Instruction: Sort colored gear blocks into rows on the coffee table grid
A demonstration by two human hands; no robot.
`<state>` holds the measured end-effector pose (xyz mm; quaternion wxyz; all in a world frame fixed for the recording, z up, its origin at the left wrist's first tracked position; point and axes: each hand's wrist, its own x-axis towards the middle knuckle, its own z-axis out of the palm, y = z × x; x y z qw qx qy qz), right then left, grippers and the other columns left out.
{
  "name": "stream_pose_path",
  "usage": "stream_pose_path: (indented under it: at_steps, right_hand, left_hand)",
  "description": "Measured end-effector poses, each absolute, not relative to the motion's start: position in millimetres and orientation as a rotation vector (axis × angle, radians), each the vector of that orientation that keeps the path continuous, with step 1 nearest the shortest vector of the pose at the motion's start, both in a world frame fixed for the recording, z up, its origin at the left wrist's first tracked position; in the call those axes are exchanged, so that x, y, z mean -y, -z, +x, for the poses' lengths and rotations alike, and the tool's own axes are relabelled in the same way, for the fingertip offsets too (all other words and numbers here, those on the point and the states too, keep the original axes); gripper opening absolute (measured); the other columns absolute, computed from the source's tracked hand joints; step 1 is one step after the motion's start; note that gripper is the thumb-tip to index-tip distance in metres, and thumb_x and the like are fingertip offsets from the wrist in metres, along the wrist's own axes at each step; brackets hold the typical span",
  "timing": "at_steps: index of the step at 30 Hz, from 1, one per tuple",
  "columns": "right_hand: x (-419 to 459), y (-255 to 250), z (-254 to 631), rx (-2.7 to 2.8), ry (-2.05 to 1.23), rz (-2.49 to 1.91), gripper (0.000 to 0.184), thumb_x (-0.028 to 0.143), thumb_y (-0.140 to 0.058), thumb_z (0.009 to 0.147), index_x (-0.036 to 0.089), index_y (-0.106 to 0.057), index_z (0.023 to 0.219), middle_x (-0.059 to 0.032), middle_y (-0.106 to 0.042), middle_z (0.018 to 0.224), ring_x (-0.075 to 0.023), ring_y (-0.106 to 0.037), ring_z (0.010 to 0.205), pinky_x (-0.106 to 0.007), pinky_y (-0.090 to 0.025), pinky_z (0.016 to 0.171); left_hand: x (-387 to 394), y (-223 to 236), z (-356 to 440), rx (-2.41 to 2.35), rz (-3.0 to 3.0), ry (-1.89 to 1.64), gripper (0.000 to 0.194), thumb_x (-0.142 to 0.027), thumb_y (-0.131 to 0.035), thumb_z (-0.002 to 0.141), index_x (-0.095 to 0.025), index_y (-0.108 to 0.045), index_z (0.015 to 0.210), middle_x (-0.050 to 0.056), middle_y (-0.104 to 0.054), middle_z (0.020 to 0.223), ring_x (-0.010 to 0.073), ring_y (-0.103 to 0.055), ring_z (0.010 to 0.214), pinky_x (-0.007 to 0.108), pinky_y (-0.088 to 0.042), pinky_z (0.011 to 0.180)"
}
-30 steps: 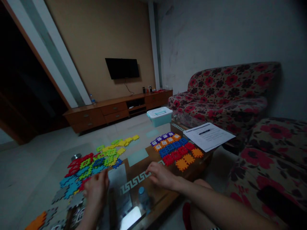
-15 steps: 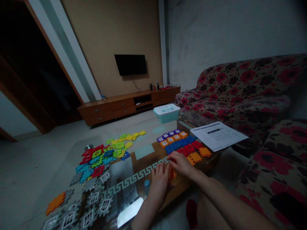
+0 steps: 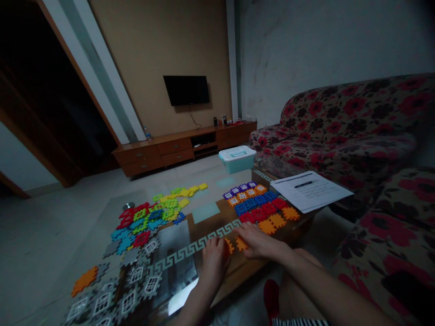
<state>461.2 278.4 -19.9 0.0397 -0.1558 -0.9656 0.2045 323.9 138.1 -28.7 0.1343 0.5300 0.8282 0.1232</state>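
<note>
Low over the front of the glass-topped table (image 3: 238,280) both my hands work close together. My left hand (image 3: 215,257) curls around an orange interlocking plastic tile (image 3: 229,246), which its fingers partly cover. Just to the right, my right hand (image 3: 256,241) grips the edge of another orange interlocking tile (image 3: 241,244) between thumb and fingers. A narrow gap separates these two tiles. Beyond my right hand lie joined rows of tiles: orange tiles (image 3: 272,223), red tiles (image 3: 261,213), blue tiles (image 3: 254,203), orange window tiles (image 3: 247,195) and purple window tiles (image 3: 239,190).
Loose red, green, yellow and blue tiles (image 3: 146,222) spread over the table's left side. Grey window tiles (image 3: 127,302) lie nearer me. Printed sheets (image 3: 311,192) rest at the right edge. Behind stands a lidded teal box (image 3: 238,160); a floral sofa (image 3: 343,117) flanks the right.
My hands have moved apart, the left one shifting left and the right one slightly right. Orange tiles now show between them. The bottle cap beside my left hand is no longer visible.
</note>
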Motion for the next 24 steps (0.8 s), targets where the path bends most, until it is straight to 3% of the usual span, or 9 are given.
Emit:
stream_pose_path:
  at_steps: [4,6,12,16,20,24]
  right_hand:
    - [-275,15,454,2.860,-0.733,-0.238,0.071,0.020,-0.067,0.072,0.017,-0.044,0.139,-0.0132,-0.053,0.128,-0.0285,-0.047,0.118,-0.042,-0.039,0.101]
    - [-271,13,447,2.848,-0.763,-0.116,0.072,0.020,-0.068,0.073,0.020,-0.043,0.140,-0.0110,-0.053,0.126,-0.0261,-0.047,0.116,-0.040,-0.040,0.101]
    - [-262,19,426,3.003,-0.684,-0.084,0.034,0.021,-0.072,0.076,0.019,-0.061,0.108,-0.0095,-0.057,0.115,-0.0255,-0.050,0.109,-0.039,-0.043,0.094]
    - [-263,24,425,3.031,-0.618,-0.070,0.036,0.026,-0.076,0.074,0.018,-0.062,0.106,-0.0099,-0.058,0.111,-0.0256,-0.051,0.103,-0.038,-0.045,0.089]
    - [-270,20,441,3.074,-0.541,-0.133,0.047,0.029,-0.076,0.074,0.020,-0.061,0.117,-0.0104,-0.057,0.112,-0.0260,-0.052,0.102,-0.039,-0.044,0.088]
    - [-286,11,468,3.150,-0.459,-0.232,0.036,0.024,-0.070,0.078,0.021,-0.065,0.114,-0.0112,-0.057,0.114,-0.0273,-0.052,0.104,-0.040,-0.044,0.088]
  left_hand:
    - [-134,37,317,-2.252,1.509,-0.738,0.072,-0.008,-0.060,0.062,-0.018,-0.047,0.132,0.012,-0.051,0.135,0.0241,-0.046,0.129,0.037,-0.034,0.112]
    - [-132,40,315,-2.212,1.458,-0.845,0.079,-0.004,-0.058,0.059,-0.016,-0.043,0.136,0.013,-0.050,0.136,0.0237,-0.046,0.131,0.036,-0.034,0.114]
    - [-128,39,298,-2.236,1.128,-0.974,0.081,0.001,-0.049,0.061,-0.014,-0.040,0.140,0.015,-0.051,0.136,0.0214,-0.056,0.120,0.033,-0.046,0.103]
    - [-121,37,283,-2.261,1.113,-1.021,0.072,0.000,-0.048,0.064,-0.014,-0.046,0.134,0.013,-0.053,0.130,0.0209,-0.057,0.115,0.032,-0.048,0.098]
    - [-114,40,276,-2.294,1.212,-1.029,0.063,-0.003,-0.050,0.065,-0.016,-0.051,0.127,0.011,-0.053,0.126,0.0228,-0.054,0.120,0.036,-0.044,0.104]
    - [-109,44,283,-2.269,1.332,-1.039,0.058,-0.003,-0.051,0.065,-0.012,-0.055,0.123,0.013,-0.052,0.124,0.0246,-0.051,0.124,0.040,-0.038,0.110]
